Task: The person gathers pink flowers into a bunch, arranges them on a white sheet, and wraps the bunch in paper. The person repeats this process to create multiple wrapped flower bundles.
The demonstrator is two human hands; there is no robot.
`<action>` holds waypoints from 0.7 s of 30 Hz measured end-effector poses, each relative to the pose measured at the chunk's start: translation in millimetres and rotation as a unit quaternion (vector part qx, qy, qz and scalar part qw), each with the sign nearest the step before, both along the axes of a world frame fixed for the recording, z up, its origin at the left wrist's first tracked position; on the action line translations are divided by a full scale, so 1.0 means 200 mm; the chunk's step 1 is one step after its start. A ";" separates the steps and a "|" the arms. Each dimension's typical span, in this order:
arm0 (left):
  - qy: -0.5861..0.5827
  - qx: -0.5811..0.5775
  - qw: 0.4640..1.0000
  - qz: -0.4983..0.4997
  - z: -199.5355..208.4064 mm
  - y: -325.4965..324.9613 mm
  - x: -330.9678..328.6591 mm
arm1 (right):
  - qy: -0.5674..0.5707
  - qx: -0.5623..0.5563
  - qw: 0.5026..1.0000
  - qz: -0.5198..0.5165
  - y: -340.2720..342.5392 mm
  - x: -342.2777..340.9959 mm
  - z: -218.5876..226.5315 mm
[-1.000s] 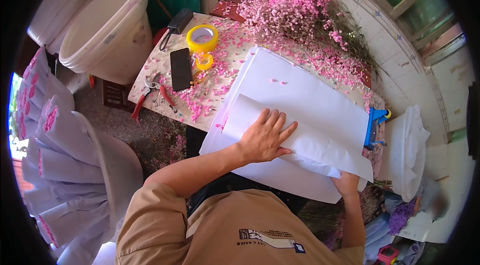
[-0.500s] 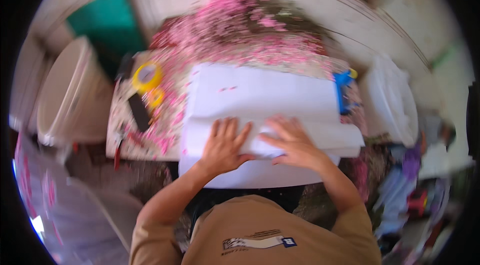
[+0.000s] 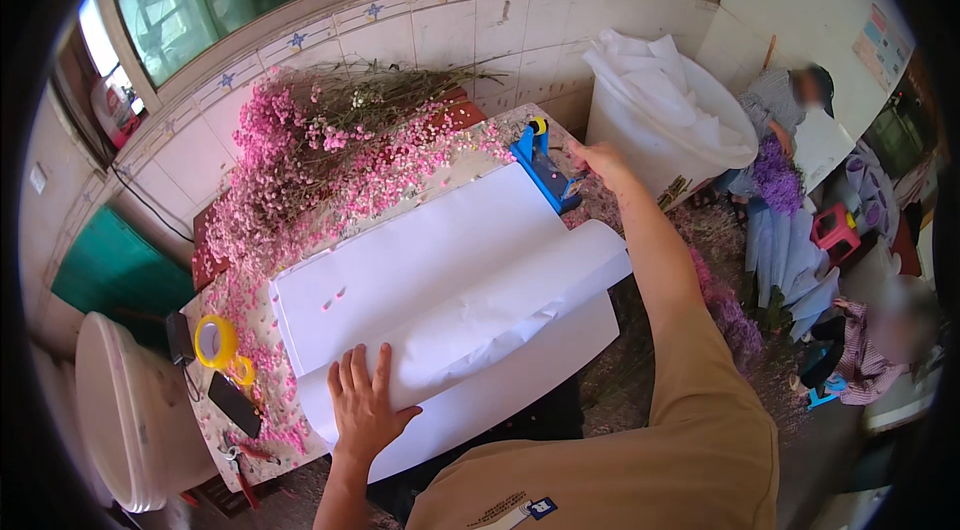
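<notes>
A stack of large white paper sheets [image 3: 420,260] lies on the worktable, with its near part folded over into a loose roll [image 3: 520,310]. My left hand [image 3: 362,395] lies flat on the folded paper at its left end, fingers spread. My right hand [image 3: 600,162] is stretched out to the far right, beside a blue tape dispenser [image 3: 543,170] with a yellow-cored roll. Its fingers are drawn together; whatever is in them, if anything, is too small to make out. A few pink petals [image 3: 335,300] rest on the paper.
Pink flowers [image 3: 275,130] are heaped at the back of the petal-strewn table [image 3: 212,430]. Yellow tape rolls [image 3: 214,342], a black phone [image 3: 234,405] and red-handled pruners [image 3: 240,460] lie at left. White bins [image 3: 640,120] flank the table. Two people [image 3: 780,105] are at right.
My right hand has left the paper and reached out to the tape dispenser. My left hand stays on the folded paper, nearer its left end. The view has turned to the right.
</notes>
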State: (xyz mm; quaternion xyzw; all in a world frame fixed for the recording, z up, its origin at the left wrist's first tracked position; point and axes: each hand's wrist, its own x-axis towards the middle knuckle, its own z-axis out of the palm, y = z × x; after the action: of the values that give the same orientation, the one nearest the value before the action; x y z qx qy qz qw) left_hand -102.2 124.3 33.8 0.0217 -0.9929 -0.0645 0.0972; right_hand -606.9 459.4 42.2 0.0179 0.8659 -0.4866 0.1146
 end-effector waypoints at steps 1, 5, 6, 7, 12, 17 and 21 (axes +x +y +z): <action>-0.001 -0.004 1.000 0.003 0.01 0.00 0.01 | -0.045 0.022 0.999 0.007 -0.03 0.01 0.00; 0.000 -0.008 1.000 -0.001 0.01 0.00 -0.01 | -0.081 0.028 0.994 0.066 0.01 -0.02 0.01; 0.002 -0.008 1.000 -0.006 0.01 0.00 -0.03 | -0.063 -0.010 0.994 0.086 0.04 -0.05 -0.03; 0.002 -0.008 1.000 -0.005 0.01 0.00 -0.03 | -0.048 -0.047 0.992 0.110 0.04 -0.04 -0.03; -0.010 -0.009 1.000 0.002 0.00 0.00 -0.01 | 0.106 -0.235 0.965 0.043 0.05 0.20 0.07; -0.013 -0.009 1.000 0.002 0.02 0.02 -0.01 | -0.006 -0.231 0.973 -0.028 0.30 0.48 -0.19; -0.008 -0.008 1.000 0.001 0.00 0.02 -0.01 | -0.070 -0.135 0.988 0.037 0.31 0.41 -0.30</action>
State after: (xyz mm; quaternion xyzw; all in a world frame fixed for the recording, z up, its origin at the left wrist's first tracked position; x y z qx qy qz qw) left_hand -103.9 127.8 34.2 0.0221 -0.9941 -0.0564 0.0898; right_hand -525.5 521.5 -17.9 0.0041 0.7821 -0.5921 0.1944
